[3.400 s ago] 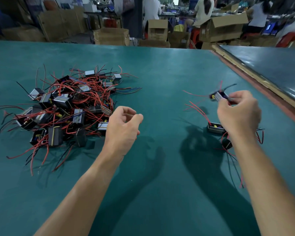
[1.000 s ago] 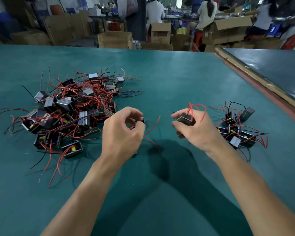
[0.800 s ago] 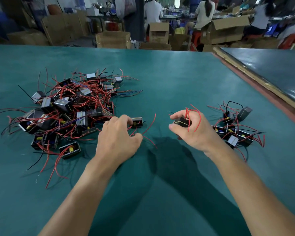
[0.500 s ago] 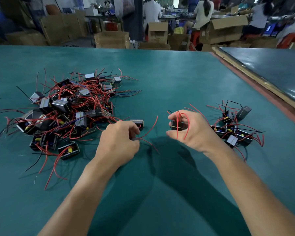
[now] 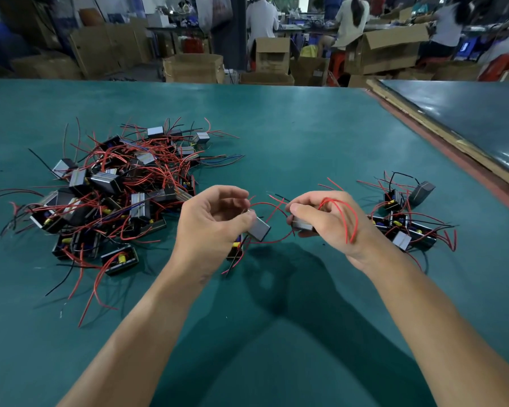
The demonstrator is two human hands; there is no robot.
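Now left hand (image 5: 212, 221) is pinching one grey box (image 5: 259, 229), right hand (image 5: 332, 221) gripping a second box (image 5: 303, 224), fingers curled; big pile (image 5: 115, 186) nine o'clock, small pile (image 5: 406, 221) three.

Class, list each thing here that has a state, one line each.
Left hand, grips a small grey box module with red wires.
Right hand, grips a second grey box module.
Large pile of black wired modules, tangled.
Small pile of wired modules, lying beside right hand.
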